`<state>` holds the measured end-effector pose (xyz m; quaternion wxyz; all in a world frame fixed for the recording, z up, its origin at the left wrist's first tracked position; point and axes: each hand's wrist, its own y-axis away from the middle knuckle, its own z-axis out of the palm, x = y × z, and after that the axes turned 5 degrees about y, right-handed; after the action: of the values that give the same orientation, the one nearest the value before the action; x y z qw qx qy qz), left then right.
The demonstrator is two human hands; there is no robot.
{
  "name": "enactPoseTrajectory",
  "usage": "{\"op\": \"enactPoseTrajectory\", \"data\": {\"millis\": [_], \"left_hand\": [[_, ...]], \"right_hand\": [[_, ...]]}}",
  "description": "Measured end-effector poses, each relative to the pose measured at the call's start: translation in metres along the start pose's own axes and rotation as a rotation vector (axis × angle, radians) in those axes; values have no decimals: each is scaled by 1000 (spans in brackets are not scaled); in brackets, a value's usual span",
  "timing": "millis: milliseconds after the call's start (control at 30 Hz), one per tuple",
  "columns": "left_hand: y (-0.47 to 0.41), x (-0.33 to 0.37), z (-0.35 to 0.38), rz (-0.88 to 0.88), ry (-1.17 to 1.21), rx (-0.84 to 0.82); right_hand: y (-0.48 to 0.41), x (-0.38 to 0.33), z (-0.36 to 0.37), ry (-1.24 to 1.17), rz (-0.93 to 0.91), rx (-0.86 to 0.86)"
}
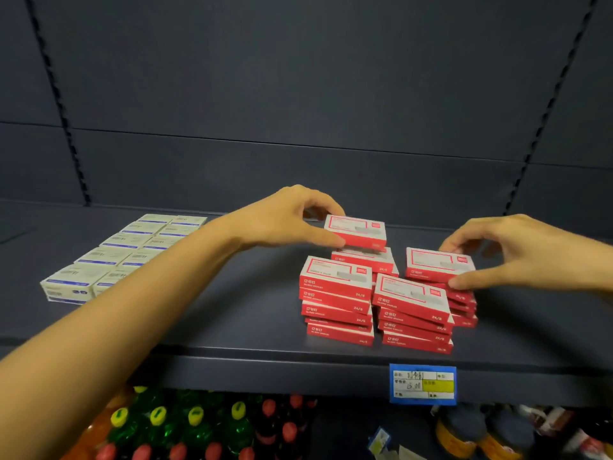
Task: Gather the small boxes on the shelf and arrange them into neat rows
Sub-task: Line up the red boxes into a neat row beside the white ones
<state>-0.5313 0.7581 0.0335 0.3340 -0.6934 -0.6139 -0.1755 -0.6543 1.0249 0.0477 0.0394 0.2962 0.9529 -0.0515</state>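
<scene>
Red staple boxes [335,300]: flat cardboard slabs with white-framed lids, in four close stacks right of centre on the matte dark shelf [232,310]. Left hand [285,217] pinches the rear stack's top box [356,230] between thumb and fingers; right hand [517,257] likewise pinches the right stack's top box [438,265]. White-and-blue boxes [126,250] lie in two rows, far left.

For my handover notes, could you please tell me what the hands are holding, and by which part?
The left hand pinches the rear-left red box by its left end; the right hand pinches the rear-right red box by its right end.
</scene>
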Motion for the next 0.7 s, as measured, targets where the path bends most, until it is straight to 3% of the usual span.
{"op": "enactPoseTrajectory", "data": {"millis": [133, 267, 467, 700], "left_hand": [[-5, -22, -26, -71, -26, 170], [-14, -58, -26, -198, -106, 186], [-31, -100, -13, -354, -127, 80], [-49, -116, -14, -386, -147, 54]], "right_hand": [[-22, 0, -12, -29, -16, 87], [-67, -11, -3, -39, -29, 143], [-134, -23, 21, -31, -60, -35], [-174, -23, 48, 9, -26, -218]]}}
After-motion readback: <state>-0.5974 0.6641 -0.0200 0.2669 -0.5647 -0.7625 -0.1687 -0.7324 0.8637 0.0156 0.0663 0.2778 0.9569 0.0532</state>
